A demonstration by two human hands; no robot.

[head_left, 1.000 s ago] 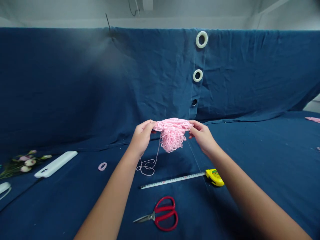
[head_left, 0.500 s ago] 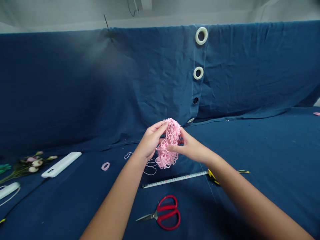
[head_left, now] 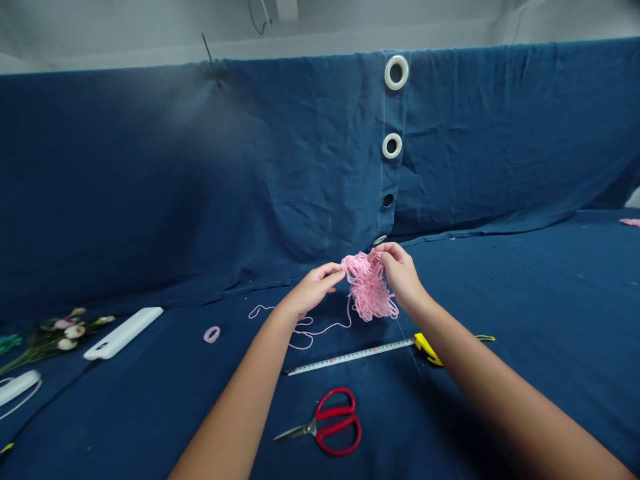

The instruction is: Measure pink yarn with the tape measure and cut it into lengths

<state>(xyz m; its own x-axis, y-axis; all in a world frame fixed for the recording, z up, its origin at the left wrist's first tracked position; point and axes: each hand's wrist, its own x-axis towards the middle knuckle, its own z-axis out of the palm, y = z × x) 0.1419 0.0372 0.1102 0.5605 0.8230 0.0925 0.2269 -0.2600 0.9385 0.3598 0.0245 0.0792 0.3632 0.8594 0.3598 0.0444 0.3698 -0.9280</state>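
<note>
A loose, tangled bundle of pink yarn (head_left: 369, 288) hangs between my two hands above the blue cloth. At its upper left edge my left hand (head_left: 320, 283) pinches some loops between thumb and fingers. My right hand (head_left: 400, 270) grips the yarn at the upper right, fingertips closed on a few strands. One strand trails from the bundle down to the left, and its loose end (head_left: 256, 311) curls on the cloth beyond my left wrist.
Below my hands lie an extended tape measure (head_left: 350, 357) and red-handled scissors (head_left: 336, 421). A small pink yarn ring (head_left: 211, 334) is to the left. Farther left are a white power strip (head_left: 124, 332) and artificial flowers (head_left: 70, 330). A blue curtain (head_left: 300, 167) hangs behind.
The yarn bundle has shifted right and spread out. My right hand has moved from its lower side to its upper right edge, while my left hand stays at the upper left.
</note>
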